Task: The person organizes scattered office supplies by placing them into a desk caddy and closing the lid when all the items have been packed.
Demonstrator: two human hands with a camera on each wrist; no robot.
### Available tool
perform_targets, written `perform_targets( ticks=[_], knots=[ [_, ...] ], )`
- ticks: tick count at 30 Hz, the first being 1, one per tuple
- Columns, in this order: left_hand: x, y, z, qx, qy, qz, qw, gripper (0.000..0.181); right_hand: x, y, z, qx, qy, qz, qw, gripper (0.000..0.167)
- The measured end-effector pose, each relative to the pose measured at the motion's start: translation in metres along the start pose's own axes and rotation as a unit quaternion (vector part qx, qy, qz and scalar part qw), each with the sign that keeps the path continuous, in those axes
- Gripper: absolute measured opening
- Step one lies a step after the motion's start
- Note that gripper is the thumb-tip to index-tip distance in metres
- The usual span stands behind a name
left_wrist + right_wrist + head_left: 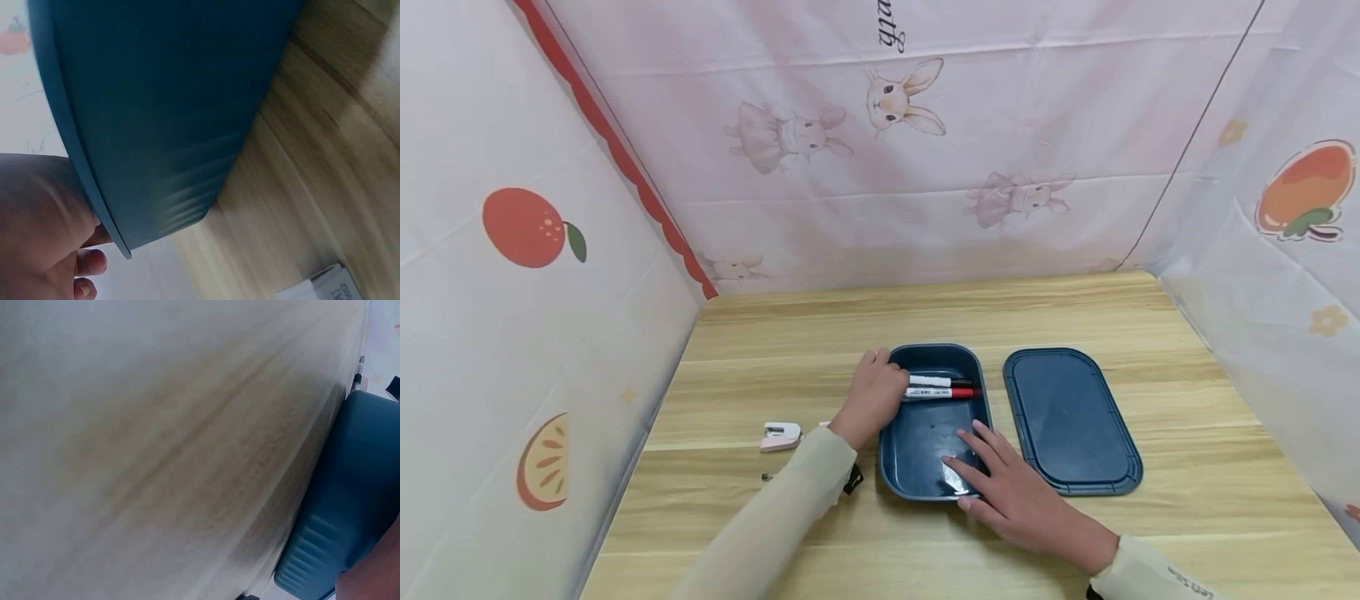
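Wooden table (910,542): blue box (917,437), lid (1071,421), white stapler (781,437).

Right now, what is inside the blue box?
The blue box holds a black-capped marker and a red-capped marker. The left hand hides their left ends; the right hand covers the near right corner.

1. Beyond the blue box (917,442), I get a broad strip of bare table (865,312), with the curtain (820,242) walling off its back.
2. On the box's near side, I could slip in between the two forearms.
3. Left of the box, the left hand (875,393) blocks the far rim and its sleeve (782,508) bars the approach; the stapler (780,437) stands farther out, the black clip (853,480) near the wall.
4. Inside the box, the black-capped marker (929,381) and red-capped marker (940,392) obstruct the far part; floor nearer in is open.
5. At the box's near right corner, the right hand (1018,500) obstructs me; the flat lid (1071,421) leaves a narrow lane alongside.
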State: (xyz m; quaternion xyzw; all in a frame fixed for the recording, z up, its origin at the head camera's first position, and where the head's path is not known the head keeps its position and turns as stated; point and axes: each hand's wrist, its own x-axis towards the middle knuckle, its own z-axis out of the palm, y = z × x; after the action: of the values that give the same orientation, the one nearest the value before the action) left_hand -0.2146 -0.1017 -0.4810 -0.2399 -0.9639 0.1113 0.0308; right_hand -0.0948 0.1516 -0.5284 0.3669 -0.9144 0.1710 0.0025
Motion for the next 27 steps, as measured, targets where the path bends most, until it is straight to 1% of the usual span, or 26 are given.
perform_targets(
  ticks=[2, 7, 12, 16, 19, 24, 27],
  knots=[
    [0.002, 0.0014, -0.0001, 0.005, -0.009, -0.001, 0.9999, 0.014, -0.0002, 0.0, -0.0001, 0.002, -0.001, 0.001, 1.0, 0.053],
    [0.0053, 0.0026, 0.0013, 0.014, -0.02, -0.006, 0.9997, 0.015, -0.0006, 0.0001, -0.0003, 0.009, 0.003, -0.002, 0.9999, 0.052],
    [0.0055, 0.0028, 0.0008, 0.013, -0.022, -0.013, 0.9996, 0.018, -0.0002, 0.0007, -0.0002, 0.012, 0.003, -0.004, 0.9999, 0.052],
    [0.0046, 0.0029, 0.0005, 0.008, -0.01, -0.013, 0.9998, 0.019, -0.0003, 0.0014, -0.0011, 0.018, 0.011, -0.009, 0.9997, 0.052],
    [0.0038, 0.0033, 0.0007, 0.012, 0.001, -0.01, 0.9999, 0.019, -0.0006, 0.0014, -0.0016, 0.019, 0.014, -0.01, 0.9997, 0.051],
    [0.0023, 0.0032, 0.0021, 0.014, 0.016, -0.004, 0.9998, 0.019, -0.0002, 0.0003, -0.0023, 0.021, -0.001, -0.004, 0.9998, 0.051],
    [0.0014, 0.0016, 0.0016, 0.011, 0.038, -0.002, 0.9992, 0.017, 0.0, -0.0002, -0.0024, 0.017, -0.005, 0.0, 0.9998, 0.051]
  ],
)
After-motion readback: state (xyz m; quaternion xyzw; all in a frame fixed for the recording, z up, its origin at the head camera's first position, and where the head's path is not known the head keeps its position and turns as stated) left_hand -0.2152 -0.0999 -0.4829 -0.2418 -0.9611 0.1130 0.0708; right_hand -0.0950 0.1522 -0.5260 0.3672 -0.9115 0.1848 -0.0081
